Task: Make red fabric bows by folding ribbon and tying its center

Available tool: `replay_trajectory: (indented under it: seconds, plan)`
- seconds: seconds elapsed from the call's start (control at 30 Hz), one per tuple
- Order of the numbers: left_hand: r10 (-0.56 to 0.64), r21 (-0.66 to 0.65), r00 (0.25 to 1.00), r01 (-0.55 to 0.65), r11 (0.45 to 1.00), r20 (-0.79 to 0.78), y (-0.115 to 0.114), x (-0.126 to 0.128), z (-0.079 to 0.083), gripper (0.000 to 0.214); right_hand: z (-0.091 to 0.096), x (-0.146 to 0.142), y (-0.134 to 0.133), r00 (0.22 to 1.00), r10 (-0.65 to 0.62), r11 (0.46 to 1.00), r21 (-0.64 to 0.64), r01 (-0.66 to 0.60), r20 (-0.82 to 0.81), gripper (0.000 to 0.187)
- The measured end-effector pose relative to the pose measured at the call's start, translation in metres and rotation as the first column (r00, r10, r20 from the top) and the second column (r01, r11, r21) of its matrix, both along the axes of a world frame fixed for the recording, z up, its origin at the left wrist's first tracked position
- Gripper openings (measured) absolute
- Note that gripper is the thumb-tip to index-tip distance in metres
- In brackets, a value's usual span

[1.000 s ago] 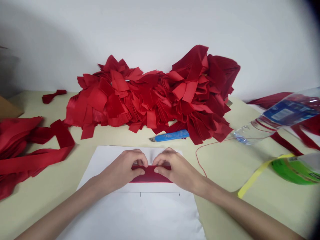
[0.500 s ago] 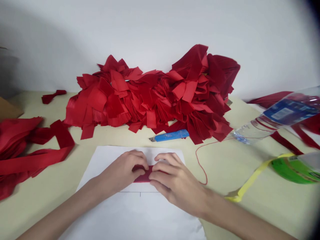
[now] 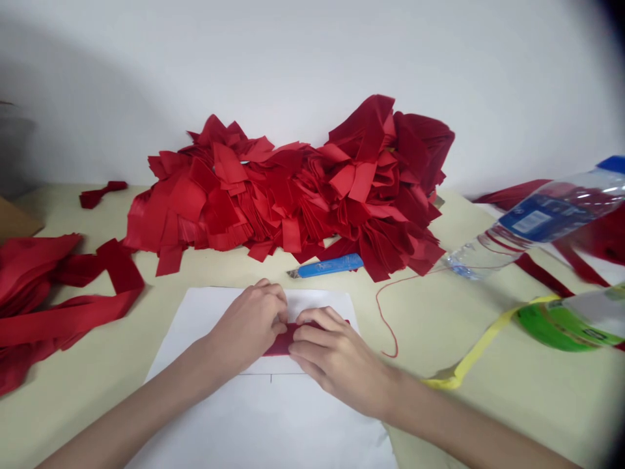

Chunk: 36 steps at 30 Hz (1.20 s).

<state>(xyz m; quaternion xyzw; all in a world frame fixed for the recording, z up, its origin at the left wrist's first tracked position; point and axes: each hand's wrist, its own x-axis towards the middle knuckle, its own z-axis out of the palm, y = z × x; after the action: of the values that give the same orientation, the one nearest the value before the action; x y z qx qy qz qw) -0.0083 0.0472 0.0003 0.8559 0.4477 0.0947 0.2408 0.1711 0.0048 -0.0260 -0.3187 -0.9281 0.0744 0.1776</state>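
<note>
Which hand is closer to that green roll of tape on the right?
The right hand is nearer: it rests on a red strip on a white paper sheet, left of the green roll of tape. The left hand is farther, on the strip's other side.

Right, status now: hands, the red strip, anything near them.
Left hand and right hand both on the red strip. Strip on white paper sheet. Blue utility knife beyond the sheet's far edge, untouched.
</note>
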Motion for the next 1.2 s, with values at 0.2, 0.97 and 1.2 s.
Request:
replay_trajectory:
  seconds: [0.2,0.97,1.2]
  plan:
    - [-0.025,-0.037,1.0,0.025,0.999,-0.007,0.001,0.002,0.004,0.021,-0.001,0.0,-0.001,0.999,-0.016,1.0,0.007,0.016,-0.037,0.016]
    - [-0.107,-0.151,0.994,0.106,0.983,-0.001,0.008,-0.009,0.005,0.018,0.037,0.023,0.013,0.942,-0.229,0.969,-0.155,0.194,-0.247,0.018]
    - [-0.133,-0.138,0.991,0.134,0.981,0.018,0.011,-0.009,0.001,0.017,0.04,0.022,0.041,0.986,-0.161,0.918,-0.373,0.133,-0.045,0.01]
